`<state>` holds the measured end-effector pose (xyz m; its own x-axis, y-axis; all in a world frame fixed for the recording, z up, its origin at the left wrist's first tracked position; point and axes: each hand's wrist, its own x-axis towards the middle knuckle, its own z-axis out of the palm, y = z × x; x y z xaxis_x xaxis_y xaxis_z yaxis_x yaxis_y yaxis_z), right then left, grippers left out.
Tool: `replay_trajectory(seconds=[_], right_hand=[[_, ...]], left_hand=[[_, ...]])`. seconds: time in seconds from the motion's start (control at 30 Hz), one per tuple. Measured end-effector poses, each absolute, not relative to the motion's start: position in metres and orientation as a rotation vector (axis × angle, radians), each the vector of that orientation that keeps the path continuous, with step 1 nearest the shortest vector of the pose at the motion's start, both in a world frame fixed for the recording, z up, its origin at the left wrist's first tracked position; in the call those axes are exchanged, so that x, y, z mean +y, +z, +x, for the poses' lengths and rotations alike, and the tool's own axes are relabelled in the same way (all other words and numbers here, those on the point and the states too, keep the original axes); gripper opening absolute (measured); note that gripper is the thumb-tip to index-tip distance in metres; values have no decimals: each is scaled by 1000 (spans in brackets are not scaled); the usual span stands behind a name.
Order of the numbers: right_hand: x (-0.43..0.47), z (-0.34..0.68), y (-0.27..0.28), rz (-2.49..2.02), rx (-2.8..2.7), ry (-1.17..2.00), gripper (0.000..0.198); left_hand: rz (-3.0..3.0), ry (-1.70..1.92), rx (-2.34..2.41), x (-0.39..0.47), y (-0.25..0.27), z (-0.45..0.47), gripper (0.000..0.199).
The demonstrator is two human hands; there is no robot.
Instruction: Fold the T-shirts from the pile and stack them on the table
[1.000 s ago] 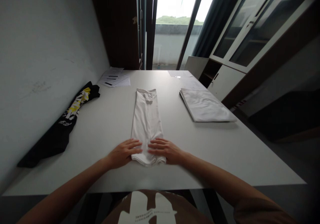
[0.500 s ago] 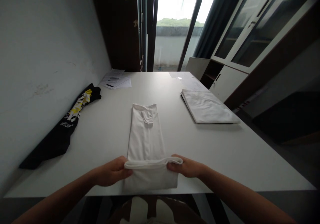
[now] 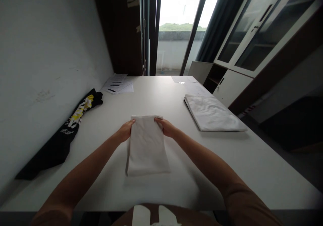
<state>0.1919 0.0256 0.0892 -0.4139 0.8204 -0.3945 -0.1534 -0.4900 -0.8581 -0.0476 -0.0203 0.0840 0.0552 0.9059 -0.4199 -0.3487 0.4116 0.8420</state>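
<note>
A white folded garment (image 3: 148,148) lies in the middle of the table in front of me, doubled over into a compact rectangle. My left hand (image 3: 126,130) pinches its far left corner, thumb on top and fingers beneath. At the far right corner, my right hand (image 3: 165,126) grips the cloth the same way. The garment's far edge runs between both hands, and the near edge is free of them. Its under layers are hidden.
To the right lies a folded white cloth stack (image 3: 214,113) with a dark edge. A black garment (image 3: 58,142) with yellow and white print rests along the left wall. Papers (image 3: 118,84) are at the far left of the white table (image 3: 101,185). Cabinets (image 3: 237,84) stand beyond, at right.
Both hands have carried the near folded edge away from me, over to the far edge. The garment is now shorter, its small crumpled part covered. The view has shifted slightly.
</note>
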Motion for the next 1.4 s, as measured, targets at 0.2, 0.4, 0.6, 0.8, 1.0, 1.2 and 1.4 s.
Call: replay_trajectory(seconds=[0.2, 0.4, 0.6, 0.8, 1.0, 1.2, 1.4], right_hand=[[79, 173, 76, -1433, -1417, 1602, 21], [88, 175, 55, -1800, -2165, 432, 33], [85, 182, 43, -1759, -2149, 216, 37], [70, 178, 46, -1299, -2252, 168, 31], [65, 168, 23, -1144, -2553, 333, 47], [69, 171, 20, -1228, -2584, 320, 57], [19, 171, 32, -1191, -2544, 298, 67]], left_hand=[[1247, 895, 1724, 32, 66, -59, 35], [1520, 759, 2085, 44, 45, -61, 23], [2097, 799, 2244, 19, 50, -43, 32], [2545, 518, 1711, -37, 50, -21, 39], [2578, 365, 1642, -67, 23, -32, 66], [2477, 304, 1764, -48, 11, -48, 72], [2464, 281, 1789, -20, 15, -54, 56]])
